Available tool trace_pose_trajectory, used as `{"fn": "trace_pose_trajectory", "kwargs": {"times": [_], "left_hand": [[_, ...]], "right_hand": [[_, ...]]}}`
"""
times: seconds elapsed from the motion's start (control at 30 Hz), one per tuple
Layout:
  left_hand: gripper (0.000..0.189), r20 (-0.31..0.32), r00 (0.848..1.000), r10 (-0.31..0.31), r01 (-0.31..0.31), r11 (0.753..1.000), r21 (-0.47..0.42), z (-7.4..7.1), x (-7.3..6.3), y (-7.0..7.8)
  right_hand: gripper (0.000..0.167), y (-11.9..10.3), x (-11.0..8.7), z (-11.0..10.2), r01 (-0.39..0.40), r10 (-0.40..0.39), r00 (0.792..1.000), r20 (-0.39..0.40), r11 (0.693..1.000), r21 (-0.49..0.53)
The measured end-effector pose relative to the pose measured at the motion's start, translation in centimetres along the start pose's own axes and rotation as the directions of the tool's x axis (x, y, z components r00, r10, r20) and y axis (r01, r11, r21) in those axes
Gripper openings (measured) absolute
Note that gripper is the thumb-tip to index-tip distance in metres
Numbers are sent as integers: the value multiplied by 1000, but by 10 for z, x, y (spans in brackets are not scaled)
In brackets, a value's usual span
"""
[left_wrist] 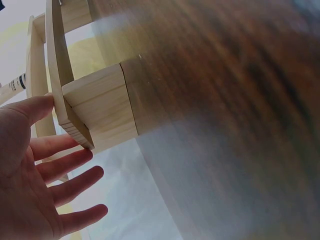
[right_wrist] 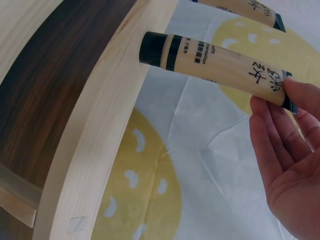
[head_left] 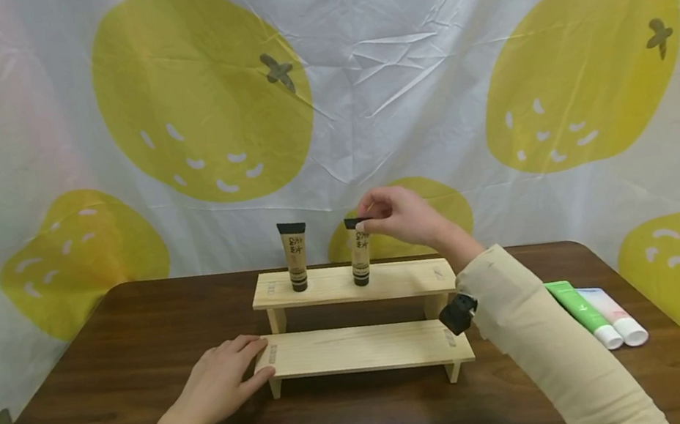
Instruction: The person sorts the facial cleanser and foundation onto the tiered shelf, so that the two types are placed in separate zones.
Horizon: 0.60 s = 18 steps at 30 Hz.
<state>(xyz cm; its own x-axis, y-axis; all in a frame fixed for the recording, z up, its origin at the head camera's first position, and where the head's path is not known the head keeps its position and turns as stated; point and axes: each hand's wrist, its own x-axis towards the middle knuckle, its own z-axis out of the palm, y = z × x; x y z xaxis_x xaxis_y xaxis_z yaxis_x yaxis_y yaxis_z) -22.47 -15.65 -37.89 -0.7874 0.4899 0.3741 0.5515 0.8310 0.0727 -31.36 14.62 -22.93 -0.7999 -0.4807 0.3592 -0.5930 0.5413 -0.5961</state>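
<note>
A two-tier wooden stand (head_left: 361,348) sits on the table. My right hand (head_left: 404,218) pinches the black flat end of a beige foundation tube (head_left: 360,257) between thumb and fingers. That tube is upright, its black cap down at the upper shelf (head_left: 400,278); the right wrist view shows the cap (right_wrist: 152,49) right at the board's edge. A matching foundation tube (head_left: 296,256) stands cap down to its left on the same shelf. My left hand (head_left: 222,379) rests at the left end of the lower shelf, thumb and fingertips touching the board, fingers spread and fairly straight.
On the table's right side lie a green tube (head_left: 579,311) and a white-and-pink tube (head_left: 617,316), side by side with white caps toward me. Behind the dark wooden table (head_left: 158,330) hangs a white curtain (head_left: 394,48) with yellow fruit prints.
</note>
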Motion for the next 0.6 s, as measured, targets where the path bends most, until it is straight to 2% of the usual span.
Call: {"fn": "trace_pose_trajectory", "kwargs": {"times": [0.23,0.6], "left_hand": [[46,9,1000,-11,11,1000,5,0,0,-1],[46,7,1000,-6,6,1000,4,0,0,-1]], "right_hand": [[12,1,-2,-1,-27,27,1000,12,999,25],[18,2,-4,-5,-24,24,1000,12,1000,18]]}}
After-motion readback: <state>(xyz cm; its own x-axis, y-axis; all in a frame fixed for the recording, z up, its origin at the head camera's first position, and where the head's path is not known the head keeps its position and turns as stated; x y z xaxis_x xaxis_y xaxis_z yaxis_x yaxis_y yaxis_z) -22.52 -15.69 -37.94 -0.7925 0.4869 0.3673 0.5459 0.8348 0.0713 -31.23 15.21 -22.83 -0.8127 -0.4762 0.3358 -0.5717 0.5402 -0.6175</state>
